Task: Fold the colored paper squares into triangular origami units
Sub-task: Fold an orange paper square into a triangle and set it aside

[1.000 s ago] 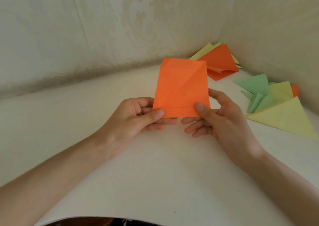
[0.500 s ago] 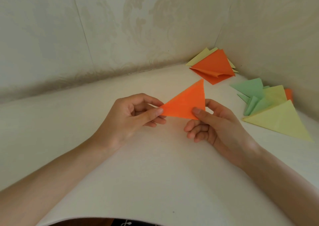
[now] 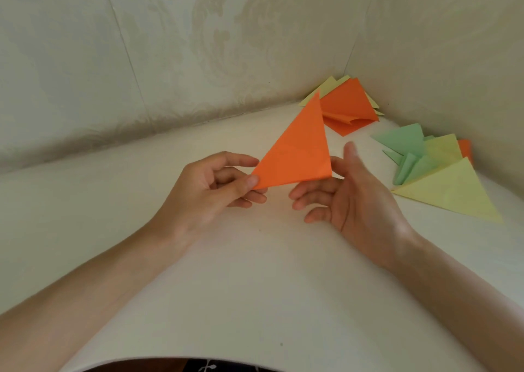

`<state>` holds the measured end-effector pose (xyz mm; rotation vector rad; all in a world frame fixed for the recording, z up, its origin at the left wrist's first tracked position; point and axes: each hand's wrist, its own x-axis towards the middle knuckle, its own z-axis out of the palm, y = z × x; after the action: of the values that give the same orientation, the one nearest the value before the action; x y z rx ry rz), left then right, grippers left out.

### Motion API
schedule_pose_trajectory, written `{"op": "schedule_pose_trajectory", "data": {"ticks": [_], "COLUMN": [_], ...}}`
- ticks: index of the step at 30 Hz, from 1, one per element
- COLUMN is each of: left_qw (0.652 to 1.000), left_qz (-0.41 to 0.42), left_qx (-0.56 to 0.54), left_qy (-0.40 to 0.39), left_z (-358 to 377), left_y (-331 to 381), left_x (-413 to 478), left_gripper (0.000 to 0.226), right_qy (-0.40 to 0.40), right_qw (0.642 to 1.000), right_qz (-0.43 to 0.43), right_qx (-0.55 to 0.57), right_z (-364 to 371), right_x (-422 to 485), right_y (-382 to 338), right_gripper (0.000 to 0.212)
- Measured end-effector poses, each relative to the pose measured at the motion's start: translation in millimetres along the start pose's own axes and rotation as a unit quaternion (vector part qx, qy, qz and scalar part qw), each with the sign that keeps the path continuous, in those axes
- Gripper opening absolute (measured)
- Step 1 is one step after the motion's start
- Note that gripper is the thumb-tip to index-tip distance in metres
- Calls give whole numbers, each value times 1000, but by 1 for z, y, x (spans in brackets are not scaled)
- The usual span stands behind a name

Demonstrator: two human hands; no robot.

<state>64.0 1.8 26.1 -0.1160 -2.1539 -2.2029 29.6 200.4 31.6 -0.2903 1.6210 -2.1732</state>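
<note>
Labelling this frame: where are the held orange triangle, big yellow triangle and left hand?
orange triangle [image 3: 301, 151], head view, centre of face.
big yellow triangle [image 3: 453, 191], head view, centre of face.
left hand [image 3: 205, 193], head view, middle of hand.

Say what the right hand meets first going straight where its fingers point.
Probably the lower fingers of the left hand, just beneath the folded orange paper triangle it pinches; depth is unclear.

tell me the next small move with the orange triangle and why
Probably close the right hand on the right corner of the orange triangle. Only the left hand pinches it, at the left corner; the right hand lies open beside the other corner, so the paper is steadied on one side only.
</note>
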Motion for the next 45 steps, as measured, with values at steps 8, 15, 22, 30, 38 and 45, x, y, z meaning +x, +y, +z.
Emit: {"op": "schedule_pose_trajectory", "data": {"ticks": [8, 15, 22, 30, 38, 45], "left_qw": [997, 999, 998, 975, 994, 942], "left_qz": [-37, -43, -50, -23, 28, 62], "left_qx": [34, 1, 39, 190, 107, 317], "left_qy": [-58, -8, -17, -115, -12, -90], "left_z": [20, 14, -1, 5, 46, 81], "left_y": [-3, 2, 2, 16, 18, -20], "left_x": [-9, -2, 1, 37, 148, 249], "left_gripper": [6, 36, 2, 11, 26, 11], "right_qy": [40, 29, 27, 152, 222, 408], "right_qw": [990, 970, 954, 918, 896, 788], "right_qz": [-88, -93, -78, -102, -74, -104], "right_qx": [-107, -222, -287, -352, -378, -450], "right_z": [6, -5, -1, -6, -68, -131], "right_x": [2, 2, -6, 2, 37, 72], "right_y": [19, 8, 3, -3, -61, -79], "right_gripper": [17, 18, 12, 14, 15, 15]}}
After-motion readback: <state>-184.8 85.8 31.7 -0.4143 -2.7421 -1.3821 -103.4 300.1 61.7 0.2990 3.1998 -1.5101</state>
